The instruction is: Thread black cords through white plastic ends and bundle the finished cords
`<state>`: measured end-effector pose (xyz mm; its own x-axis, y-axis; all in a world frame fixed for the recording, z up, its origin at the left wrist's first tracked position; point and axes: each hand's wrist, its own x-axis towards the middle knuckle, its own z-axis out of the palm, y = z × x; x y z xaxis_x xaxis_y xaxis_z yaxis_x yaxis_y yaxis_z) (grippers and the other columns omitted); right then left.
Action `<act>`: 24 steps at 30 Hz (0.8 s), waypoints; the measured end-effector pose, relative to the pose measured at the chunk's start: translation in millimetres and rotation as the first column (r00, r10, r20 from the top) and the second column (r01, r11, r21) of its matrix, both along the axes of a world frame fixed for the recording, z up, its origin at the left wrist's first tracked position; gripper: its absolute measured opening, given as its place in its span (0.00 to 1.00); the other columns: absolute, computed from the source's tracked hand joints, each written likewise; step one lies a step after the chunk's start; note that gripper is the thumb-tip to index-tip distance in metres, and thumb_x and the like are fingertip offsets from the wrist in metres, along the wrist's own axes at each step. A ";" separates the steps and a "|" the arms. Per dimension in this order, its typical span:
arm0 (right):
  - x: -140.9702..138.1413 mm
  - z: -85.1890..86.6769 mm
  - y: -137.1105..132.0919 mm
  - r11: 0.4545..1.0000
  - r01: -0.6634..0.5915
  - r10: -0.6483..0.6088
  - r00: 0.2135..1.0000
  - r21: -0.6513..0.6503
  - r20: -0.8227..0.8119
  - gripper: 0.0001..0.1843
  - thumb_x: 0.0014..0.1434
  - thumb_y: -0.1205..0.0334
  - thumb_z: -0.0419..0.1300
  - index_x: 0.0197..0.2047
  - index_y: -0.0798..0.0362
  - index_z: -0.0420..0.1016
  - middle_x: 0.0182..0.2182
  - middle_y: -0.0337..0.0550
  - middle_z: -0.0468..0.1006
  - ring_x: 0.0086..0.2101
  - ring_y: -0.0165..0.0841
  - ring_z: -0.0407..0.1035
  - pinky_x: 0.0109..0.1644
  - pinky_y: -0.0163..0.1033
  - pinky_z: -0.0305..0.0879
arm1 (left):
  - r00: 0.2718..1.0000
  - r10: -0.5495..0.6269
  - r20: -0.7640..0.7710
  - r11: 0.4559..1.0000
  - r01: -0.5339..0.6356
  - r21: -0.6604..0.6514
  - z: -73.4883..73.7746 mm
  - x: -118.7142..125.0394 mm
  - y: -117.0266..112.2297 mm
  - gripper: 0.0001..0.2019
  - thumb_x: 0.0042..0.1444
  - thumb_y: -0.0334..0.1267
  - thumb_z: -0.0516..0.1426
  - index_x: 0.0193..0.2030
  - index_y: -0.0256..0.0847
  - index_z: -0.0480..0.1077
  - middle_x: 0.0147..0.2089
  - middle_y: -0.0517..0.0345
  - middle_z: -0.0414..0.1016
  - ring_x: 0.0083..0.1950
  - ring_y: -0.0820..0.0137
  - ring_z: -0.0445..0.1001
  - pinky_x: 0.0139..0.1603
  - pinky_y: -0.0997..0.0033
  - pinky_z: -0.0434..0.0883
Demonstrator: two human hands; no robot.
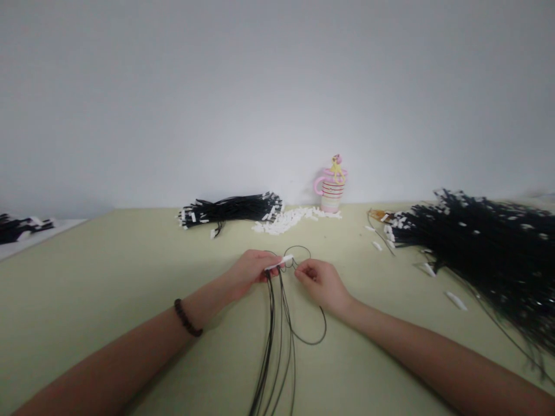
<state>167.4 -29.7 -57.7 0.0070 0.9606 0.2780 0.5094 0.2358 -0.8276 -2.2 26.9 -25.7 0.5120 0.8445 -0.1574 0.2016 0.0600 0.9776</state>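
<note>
My left hand [249, 270] is closed on a small white plastic piece [281, 263] and on the tops of several thin black cords [277, 341] that trail down toward me over the table. My right hand [319, 281] pinches a black cord end just right of the white piece; that cord runs in a loop [318, 332] on the table below my wrist. A dark bead bracelet [187, 318] sits on my left wrist. The two hands are a few centimetres apart, above the yellow-green table [108, 289].
A bundle of black cords with white ends [229, 209] lies at the back centre, a heap of loose white pieces [286, 219] beside it. A pink cup [332, 188] stands by the wall. A large pile of black cords [485, 242] fills the right side. More cords [21, 226] lie far left.
</note>
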 end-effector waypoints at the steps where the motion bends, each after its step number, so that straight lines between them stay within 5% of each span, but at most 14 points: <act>1: -0.1 -1.1 1.6 1.000 0.007 -0.007 1.000 -0.020 -0.025 0.09 0.51 0.61 0.53 0.27 0.57 0.71 0.24 0.42 0.72 0.25 0.29 0.64 0.28 0.32 0.58 | 1.000 0.002 -0.008 1.000 -0.002 0.009 0.2 0.6 -1.0 0.14 0.43 0.48 0.57 0.26 0.37 0.71 0.22 0.60 0.64 0.24 0.75 0.59 0.22 0.77 0.53; 24: -2.9 3.6 4.5 0.988 0.016 -0.057 0.961 -0.153 -0.270 0.11 0.48 0.59 0.54 0.22 0.59 0.67 0.16 0.36 0.63 0.20 0.23 0.54 0.22 0.29 0.49 | 0.999 0.044 -0.022 0.997 -0.042 0.062 -2.4 2.6 -4.7 0.16 0.45 0.48 0.55 0.30 0.36 0.72 0.23 0.61 0.64 0.25 0.77 0.59 0.23 0.78 0.52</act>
